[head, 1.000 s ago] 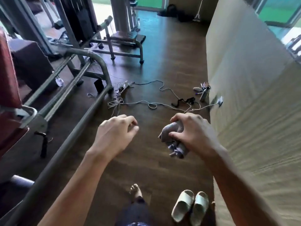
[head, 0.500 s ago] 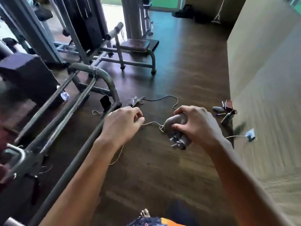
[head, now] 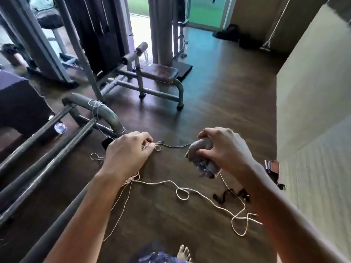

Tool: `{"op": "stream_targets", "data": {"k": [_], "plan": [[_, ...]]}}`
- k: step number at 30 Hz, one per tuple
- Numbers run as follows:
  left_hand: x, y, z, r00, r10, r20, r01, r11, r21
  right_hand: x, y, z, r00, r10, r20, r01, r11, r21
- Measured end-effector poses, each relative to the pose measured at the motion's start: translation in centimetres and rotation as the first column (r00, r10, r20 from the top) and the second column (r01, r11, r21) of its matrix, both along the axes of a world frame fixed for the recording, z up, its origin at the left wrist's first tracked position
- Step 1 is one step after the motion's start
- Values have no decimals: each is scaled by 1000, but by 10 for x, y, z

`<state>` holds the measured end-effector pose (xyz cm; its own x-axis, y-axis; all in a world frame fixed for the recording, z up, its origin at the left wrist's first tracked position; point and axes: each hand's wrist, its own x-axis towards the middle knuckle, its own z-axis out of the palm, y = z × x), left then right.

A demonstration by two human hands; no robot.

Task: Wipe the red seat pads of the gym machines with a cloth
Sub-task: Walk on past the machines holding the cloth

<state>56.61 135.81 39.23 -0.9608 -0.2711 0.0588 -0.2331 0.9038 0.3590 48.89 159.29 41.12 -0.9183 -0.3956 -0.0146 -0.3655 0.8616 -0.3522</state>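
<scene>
Your right grip point(head: 222, 149) clutches the cloth point(head: 204, 162), left grip point(head: 129, 152) loosely curled, empty (I think). Bare foot point(head: 183, 252) near that loose string point(head: 236, 217), snag it and you'll trip.

Readable text: none could be made out anywhere in view.
Cloth point(head: 202, 156): showed no lettering that could be read.
Small packets point(head: 273, 165) at the foot of the wall point(head: 313, 114): print was too blurred to read.
</scene>
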Motion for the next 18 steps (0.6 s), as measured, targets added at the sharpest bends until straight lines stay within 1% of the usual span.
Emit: {"op": "stream_targets", "data": {"k": [2, 7, 11, 15, 18], "plan": [[-30, -2, 2, 1000, 13, 9, -14, 1000, 13, -34, -7, 3, 1000, 23, -7, -23, 1000, -4], [-135, -28, -10, 999, 48, 14, -48, 999, -2, -149, -43, -6, 995, 94, -10, -94, 995, -11], [-224, -65, -20, 998, 69, 3, -69, 997, 22, -240, -81, -11, 994, 114, -4, -114, 993, -35], [-308, -106, -25, 997, 74, 30, -75, 996, 49, -327, -123, -11, 992, 125, 27, -124, 992, -22], [-366, -135, -26, 995, 85, 45, -88, 995, 53, -388, -153, -11, 992, 127, 17, -126, 991, -48]]}}
